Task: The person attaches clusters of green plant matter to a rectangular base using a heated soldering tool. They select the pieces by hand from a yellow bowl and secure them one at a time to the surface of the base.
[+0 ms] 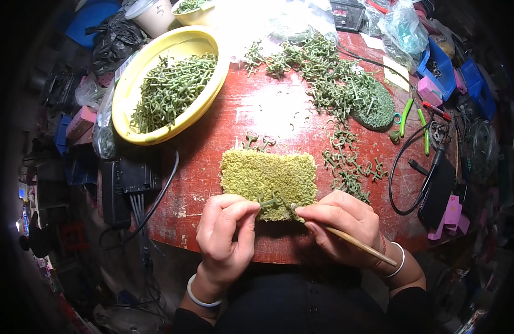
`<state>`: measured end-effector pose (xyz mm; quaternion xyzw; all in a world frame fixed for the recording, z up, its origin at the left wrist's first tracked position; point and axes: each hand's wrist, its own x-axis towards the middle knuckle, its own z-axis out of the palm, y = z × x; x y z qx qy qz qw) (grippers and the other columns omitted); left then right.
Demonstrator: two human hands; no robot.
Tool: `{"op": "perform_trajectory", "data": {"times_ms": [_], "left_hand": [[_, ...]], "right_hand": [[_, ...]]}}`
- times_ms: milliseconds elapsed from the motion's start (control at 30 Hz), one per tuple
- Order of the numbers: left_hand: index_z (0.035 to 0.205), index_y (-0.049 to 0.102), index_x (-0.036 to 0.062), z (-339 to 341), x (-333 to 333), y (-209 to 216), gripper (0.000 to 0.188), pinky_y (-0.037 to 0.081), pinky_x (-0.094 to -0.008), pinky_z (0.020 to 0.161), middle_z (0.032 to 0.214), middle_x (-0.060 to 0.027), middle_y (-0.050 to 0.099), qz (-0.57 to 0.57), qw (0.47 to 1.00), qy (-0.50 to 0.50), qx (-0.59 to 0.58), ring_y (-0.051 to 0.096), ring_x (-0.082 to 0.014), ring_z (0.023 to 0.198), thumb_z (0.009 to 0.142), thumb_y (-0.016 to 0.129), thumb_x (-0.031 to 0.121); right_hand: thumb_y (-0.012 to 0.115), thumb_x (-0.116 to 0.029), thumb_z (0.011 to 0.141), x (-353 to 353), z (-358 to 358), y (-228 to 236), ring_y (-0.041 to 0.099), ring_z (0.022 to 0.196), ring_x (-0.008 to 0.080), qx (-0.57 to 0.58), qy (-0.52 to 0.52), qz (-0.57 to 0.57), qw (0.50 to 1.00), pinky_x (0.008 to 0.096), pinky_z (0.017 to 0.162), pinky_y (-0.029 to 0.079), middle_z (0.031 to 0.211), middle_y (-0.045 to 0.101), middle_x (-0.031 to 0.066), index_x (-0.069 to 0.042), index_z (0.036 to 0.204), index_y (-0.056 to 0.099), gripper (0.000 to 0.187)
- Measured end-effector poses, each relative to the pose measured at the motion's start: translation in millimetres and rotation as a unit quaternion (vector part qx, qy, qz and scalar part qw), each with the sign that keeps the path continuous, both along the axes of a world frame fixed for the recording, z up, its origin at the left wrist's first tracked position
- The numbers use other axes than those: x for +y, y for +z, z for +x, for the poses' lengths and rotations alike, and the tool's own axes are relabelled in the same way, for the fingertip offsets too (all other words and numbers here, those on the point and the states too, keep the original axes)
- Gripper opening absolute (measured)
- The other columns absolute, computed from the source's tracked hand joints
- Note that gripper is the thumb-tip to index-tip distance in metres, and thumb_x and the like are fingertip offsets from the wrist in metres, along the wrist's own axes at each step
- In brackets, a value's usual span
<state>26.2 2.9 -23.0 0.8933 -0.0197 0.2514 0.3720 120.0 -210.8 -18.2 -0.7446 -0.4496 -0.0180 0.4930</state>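
A yellow-green, rough-textured rectangular pad (268,172) lies on the red table near me. At its front edge my left hand (226,231) pinches a small green branched piece (270,202) between thumb and finger. Opposite it, my right hand (343,225) grips a slim wooden-handled tool (360,245) like a pen, its tip close to that piece. Whether the tip touches the piece is too small to tell. A few similar green pieces (258,142) rest along the pad's far edge.
A tilted yellow basin (120,106) full of green pieces stands at the left. More green pieces (329,72) are heaped at the back beside a round dark-green pad (379,106). Green-handled pliers (405,118), a black cable (391,192) and blue bins (438,67) lie right.
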Motion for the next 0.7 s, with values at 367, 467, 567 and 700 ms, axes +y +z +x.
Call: {"op": "perform_trajectory", "data": {"times_ms": [367, 467, 567, 700], "left_hand": [[0.102, 0.07, -0.002, 1.3, -1.0, 0.9, 0.024, 0.054, -0.0365, 0.069, 0.094, -0.0142, 0.064, 0.031, 0.999, 0.0, -0.009, 0.065, -0.0286, 0.08, 0.082, 0.074, -0.013], [0.102, 0.07, -0.0022, 0.7, -0.8, 0.8, 0.023, 0.054, -0.0367, 0.069, 0.093, -0.0142, 0.064, 0.03, 1.0, 0.001, -0.005, 0.065, -0.0287, 0.08, 0.082, 0.074, -0.013], [0.102, 0.069, -0.0023, 0.5, -0.9, 0.1, 0.023, 0.054, -0.0368, 0.07, 0.093, -0.0141, 0.064, 0.028, 1.0, 0.004, -0.002, 0.065, -0.0287, 0.08, 0.082, 0.074, -0.013], [0.102, 0.069, -0.0023, 2.9, 0.1, 0.3, 0.024, 0.054, -0.0367, 0.069, 0.093, -0.0141, 0.064, 0.039, 0.999, -0.005, -0.015, 0.065, -0.0288, 0.08, 0.082, 0.074, -0.013]], "right_hand": [[0.077, 0.007, 0.083, 0.7, 0.7, 0.6, 0.068, 0.073, 0.0216, 0.004, -0.004, 0.005, 1.0, 0.0315, 0.064, 0.055, 0.087, 0.068, 0.0099, -0.001, 0.114, 0.074, 0.032], [0.077, 0.007, 0.084, 0.4, 1.3, 2.9, 0.068, 0.073, 0.0218, 0.012, -0.002, 0.003, 1.0, 0.0319, 0.064, 0.055, 0.088, 0.069, 0.0101, -0.001, 0.114, 0.074, 0.031], [0.076, 0.006, 0.085, -0.1, 2.0, 3.5, 0.069, 0.073, 0.022, 0.02, 0.001, -0.002, 1.0, 0.0322, 0.065, 0.056, 0.089, 0.07, 0.0107, -0.001, 0.114, 0.074, 0.03], [0.078, 0.004, 0.085, -0.3, 2.7, 4.8, 0.07, 0.077, 0.0256, 0.031, 0.004, -0.005, 0.999, 0.0345, 0.066, 0.057, 0.091, 0.07, 0.013, 0.001, 0.113, 0.071, 0.029]]}}
